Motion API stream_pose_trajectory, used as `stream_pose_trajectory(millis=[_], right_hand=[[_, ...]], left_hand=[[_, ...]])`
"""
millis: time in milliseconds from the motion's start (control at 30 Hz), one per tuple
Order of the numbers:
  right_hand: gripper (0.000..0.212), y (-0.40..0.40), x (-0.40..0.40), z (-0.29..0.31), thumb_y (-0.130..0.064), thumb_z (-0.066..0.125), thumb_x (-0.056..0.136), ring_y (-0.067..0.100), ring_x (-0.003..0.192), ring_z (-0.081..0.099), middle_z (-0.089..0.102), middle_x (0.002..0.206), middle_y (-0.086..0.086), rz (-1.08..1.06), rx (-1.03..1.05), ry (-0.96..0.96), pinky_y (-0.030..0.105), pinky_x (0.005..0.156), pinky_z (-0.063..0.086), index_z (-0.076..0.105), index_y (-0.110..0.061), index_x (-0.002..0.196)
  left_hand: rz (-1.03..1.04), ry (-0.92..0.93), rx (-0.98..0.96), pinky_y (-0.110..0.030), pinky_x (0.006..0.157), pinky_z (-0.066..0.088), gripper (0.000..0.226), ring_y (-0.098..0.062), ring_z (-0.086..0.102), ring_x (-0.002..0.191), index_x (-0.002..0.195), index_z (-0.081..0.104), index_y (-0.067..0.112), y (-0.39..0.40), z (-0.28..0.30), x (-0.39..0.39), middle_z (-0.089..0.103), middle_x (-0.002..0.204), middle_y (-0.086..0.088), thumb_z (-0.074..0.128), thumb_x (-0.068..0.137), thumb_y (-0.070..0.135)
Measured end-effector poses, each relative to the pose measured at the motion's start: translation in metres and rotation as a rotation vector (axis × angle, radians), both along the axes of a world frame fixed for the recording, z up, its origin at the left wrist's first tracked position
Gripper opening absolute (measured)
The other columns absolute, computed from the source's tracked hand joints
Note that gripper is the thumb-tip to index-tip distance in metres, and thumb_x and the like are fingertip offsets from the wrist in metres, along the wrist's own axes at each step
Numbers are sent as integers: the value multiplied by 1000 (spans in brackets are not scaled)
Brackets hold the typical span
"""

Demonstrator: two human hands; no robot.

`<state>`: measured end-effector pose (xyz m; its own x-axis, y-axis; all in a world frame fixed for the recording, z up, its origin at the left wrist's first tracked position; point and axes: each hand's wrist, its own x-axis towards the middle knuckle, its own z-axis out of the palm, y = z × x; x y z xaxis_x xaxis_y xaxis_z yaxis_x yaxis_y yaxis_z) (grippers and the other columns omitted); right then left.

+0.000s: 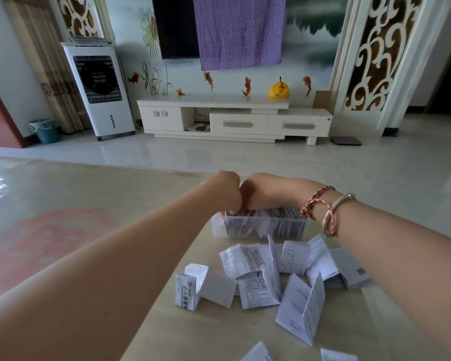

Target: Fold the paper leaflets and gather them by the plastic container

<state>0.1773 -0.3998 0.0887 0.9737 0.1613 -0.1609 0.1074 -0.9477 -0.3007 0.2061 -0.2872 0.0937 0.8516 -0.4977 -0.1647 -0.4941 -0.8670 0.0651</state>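
Note:
A clear plastic container (245, 227) stands on the beige table (219, 329), packed with upright folded papers. Both hands reach into its top side by side. My left hand (225, 191) has its fingers curled down into the container's left end, and my right hand (266, 190), with bracelets on the wrist, has its fingers down among the papers. The fingertips are hidden, so what each grips is unclear. In front of the container lie several folded paper leaflets (258, 277), some half open, one standing like a tent (301, 308).
Two more leaflets (258, 354) peek in at the bottom edge. Beyond the table is a tiled floor with a white TV cabinet (232, 121), an air cooler (99, 89) and a blue bin (46, 131). A pink pattern marks the table's left part.

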Motion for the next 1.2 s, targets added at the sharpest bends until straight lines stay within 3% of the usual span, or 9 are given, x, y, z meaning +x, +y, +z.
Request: stream_pose_trajectory(millis=[100, 200, 333, 533, 767, 900, 1000, 1100, 1200], right_hand=[[15, -2, 3, -3, -6, 57, 82, 12, 75, 54, 59, 78, -5, -33, 65, -143, 21, 61, 41, 58, -20, 76], [21, -7, 2, -6, 1, 52, 81, 12, 82, 55, 62, 85, -4, -80, 174, -220, 21, 67, 40, 60, -18, 78], [26, -12, -1, -8, 4, 52, 82, 6, 79, 58, 64, 83, -8, -54, 244, -218, 11, 67, 39, 66, -18, 83], [10, -11, 2, -16, -14, 60, 89, 7, 82, 55, 61, 92, -6, -84, 212, -226, 11, 64, 37, 62, -24, 87], [8, -8, 1, -7, -24, 71, 83, 8, 80, 60, 67, 86, -5, -121, 266, -181, 16, 67, 45, 71, -17, 87], [15, -6, 4, -11, -24, 76, 79, 9, 82, 58, 63, 86, -6, -140, 252, -157, 19, 68, 43, 65, -19, 88], [26, -4, 5, -12, -24, 76, 79, 12, 89, 59, 63, 95, -3, -150, 302, -128, 24, 78, 49, 59, -19, 98], [33, 1, 6, -14, -30, 77, 77, 14, 92, 60, 63, 100, -4, -110, 336, -72, 32, 86, 51, 57, -21, 102], [29, 3, 5, -13, -37, 74, 79, 10, 82, 57, 62, 90, -8, -75, 300, 12, 23, 70, 46, 57, -23, 96]], left_hand=[[22, 147, -61, -14, 49, 43, 6, -13, 63, 60, 88, 60, 5, -1, 6, -1, 75, 80, -9, 56, 84, 3], [103, 267, -179, -15, 45, 46, 18, -9, 56, 41, 72, 56, 6, -1, 5, 3, 66, 57, -5, 52, 90, 5], [194, 491, -346, -23, 71, 54, 13, -20, 63, 68, 77, 57, 2, 5, 6, 2, 63, 72, -10, 54, 88, -4], [213, 556, -385, -20, 55, 51, 24, -19, 58, 62, 78, 54, 2, 11, 8, -2, 59, 76, -12, 42, 98, 4], [232, 434, -494, -33, 81, 56, 11, -22, 64, 77, 104, 56, 3, 15, 4, 1, 63, 87, -9, 50, 95, 3], [234, 349, -435, -24, 68, 55, 3, -21, 63, 73, 93, 57, 3, 15, 2, -5, 65, 93, -11, 56, 90, 2], [245, 332, -425, -15, 48, 42, 25, -16, 51, 57, 69, 49, 5, 17, 4, -8, 57, 73, -9, 42, 93, -1], [284, 454, -552, -30, 77, 56, 23, -25, 60, 75, 75, 48, 3, 18, 7, -7, 51, 72, -11, 36, 92, -8], [328, 537, -643, -39, 91, 51, 22, -26, 60, 83, 86, 49, 0, 20, 10, -11, 49, 80, -12, 31, 92, -13]])
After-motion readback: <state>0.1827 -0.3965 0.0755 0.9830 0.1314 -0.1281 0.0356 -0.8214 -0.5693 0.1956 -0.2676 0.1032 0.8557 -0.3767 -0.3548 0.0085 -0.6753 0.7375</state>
